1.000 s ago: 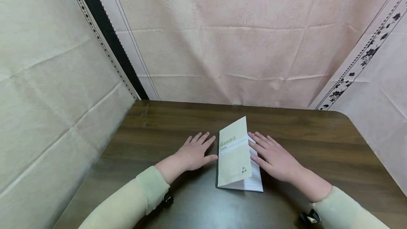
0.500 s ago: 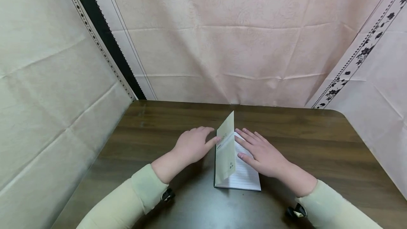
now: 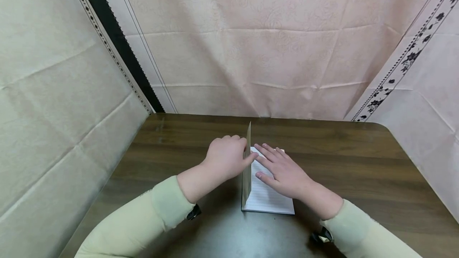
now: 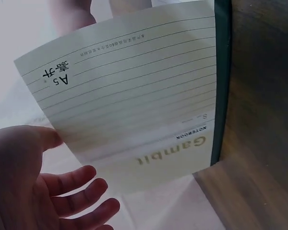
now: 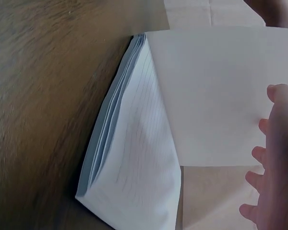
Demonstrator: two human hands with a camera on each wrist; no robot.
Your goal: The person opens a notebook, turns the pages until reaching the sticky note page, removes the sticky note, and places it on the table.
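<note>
An A5 notebook lies on the table with its cream cover (image 3: 247, 188) standing nearly upright and the top lined page (image 3: 267, 204) showing. My left hand (image 3: 225, 158) holds the cover's free edge; its thumb reaches past to the inner side. In the left wrist view the printed front (image 4: 134, 100) reads "Gambit", a dark green strip (image 4: 222, 81) runs along the spine, and the curled fingers (image 4: 79, 196) are on the printed side. My right hand (image 3: 287, 175) is over the lined page, fingers stretched out. The right wrist view shows the cover's plain inner side (image 5: 216, 96).
The notebook rests on a dark brown wooden table (image 3: 340, 162). Pale patterned cloth (image 3: 272, 59) hangs behind the table's far edge, with more cloth (image 3: 53, 110) at the left and right sides.
The cover has swung up leftward from a low slant to nearly upright. My left hand has gone from lying flat beside the notebook to holding the cover's edge. My right hand has moved left.
</note>
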